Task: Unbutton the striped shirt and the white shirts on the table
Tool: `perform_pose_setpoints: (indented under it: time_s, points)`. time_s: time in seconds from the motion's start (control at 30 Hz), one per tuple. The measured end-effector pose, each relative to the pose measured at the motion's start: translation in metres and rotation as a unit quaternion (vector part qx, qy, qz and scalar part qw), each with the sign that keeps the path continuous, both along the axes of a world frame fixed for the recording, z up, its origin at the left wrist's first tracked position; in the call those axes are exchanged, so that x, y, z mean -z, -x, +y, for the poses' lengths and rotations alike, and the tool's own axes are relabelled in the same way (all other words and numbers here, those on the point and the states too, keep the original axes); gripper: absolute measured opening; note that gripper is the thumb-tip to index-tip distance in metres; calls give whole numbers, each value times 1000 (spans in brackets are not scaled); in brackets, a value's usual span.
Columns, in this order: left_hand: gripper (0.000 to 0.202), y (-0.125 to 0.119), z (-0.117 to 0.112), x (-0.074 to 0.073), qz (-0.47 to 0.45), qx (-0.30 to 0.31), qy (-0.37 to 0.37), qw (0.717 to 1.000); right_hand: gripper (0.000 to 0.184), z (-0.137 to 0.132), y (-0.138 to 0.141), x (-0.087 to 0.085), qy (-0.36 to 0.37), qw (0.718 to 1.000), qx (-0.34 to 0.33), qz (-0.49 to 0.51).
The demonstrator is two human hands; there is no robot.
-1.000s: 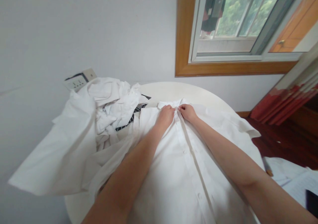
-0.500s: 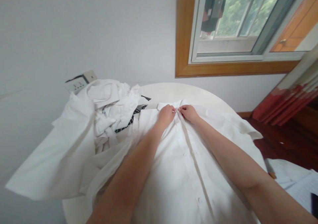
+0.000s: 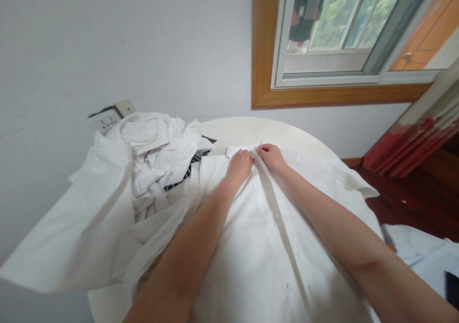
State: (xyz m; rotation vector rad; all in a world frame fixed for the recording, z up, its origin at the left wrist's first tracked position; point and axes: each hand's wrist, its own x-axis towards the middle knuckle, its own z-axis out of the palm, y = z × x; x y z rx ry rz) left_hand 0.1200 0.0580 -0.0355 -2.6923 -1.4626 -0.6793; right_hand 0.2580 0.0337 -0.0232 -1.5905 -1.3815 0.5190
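Note:
A white button-up shirt (image 3: 240,237) lies front up across the round table, its collar end away from me and its front edges parted lower down. Just below the collar, my left hand (image 3: 241,164) is closed on the shirt's left-hand front edge, fingers pinched. Close beside it, my right hand (image 3: 271,156) pinches the other front edge near the collar. Several small buttons run down the placket. The fingertips partly hide the cloth between them, so I cannot make out a button there.
Crumpled white clothes (image 3: 89,208) are heaped at the left, with a black striped strip of cloth (image 3: 182,177) beside them. The white table (image 3: 251,127) stands against the wall, below a wood-framed window (image 3: 265,96). Papers (image 3: 426,251) lie lower right, near a red curtain (image 3: 390,151).
My right hand has shifted slightly up and away from my left, and the gap between the shirt's front edges has widened near the collar. The view has tilted slightly.

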Motion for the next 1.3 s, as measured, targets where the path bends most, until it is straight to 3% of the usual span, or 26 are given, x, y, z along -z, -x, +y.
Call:
perform_pose_setpoints:
  time_s: [0.3,0.53,0.67,0.87,1.0,1.17,1.3]
  points:
    - [16,2,-5,-3,-8,8,-16,1000,24,-2,0,16,3,999,-19,-39]
    - [15,9,-2,-7,-182,-28,116,976,24,-3,-1,11,22,998,-46,-45]
    - [16,9,-1,-7,-230,-41,142,962,24,-8,0,5,15,998,-61,-22]
    - [17,8,-4,-4,-191,-25,100,976,23,-8,-1,1,41,991,-108,69]
    - [15,7,-7,-4,-157,-20,56,986,20,-8,0,0,51,993,-92,48]
    - [16,8,-6,-3,-171,-11,60,983,20,-12,5,1,60,993,-75,63]
    - [16,9,-7,-3,-193,-12,61,979,13,-13,5,0,81,985,-99,114]
